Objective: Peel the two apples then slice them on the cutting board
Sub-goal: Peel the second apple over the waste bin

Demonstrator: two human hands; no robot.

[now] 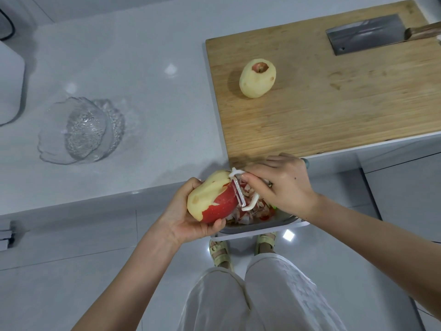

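Low in the middle of the frame, the left hand (188, 218) cups a half-peeled apple (214, 199) from below, palm up, fingers curled round its red underside. The right hand (284, 185) reaches in from the right, wrist bent, and pinches a white peeler (241, 189) whose blade lies against the apple's skin. Both are above a bin (257, 226) of peelings. At the upper right, a fully peeled apple (257, 78) and a cleaver (365, 34) lie well apart on the cutting board (334, 111). Glass bowls (83, 130) stand at the left on the worktop (143, 91).
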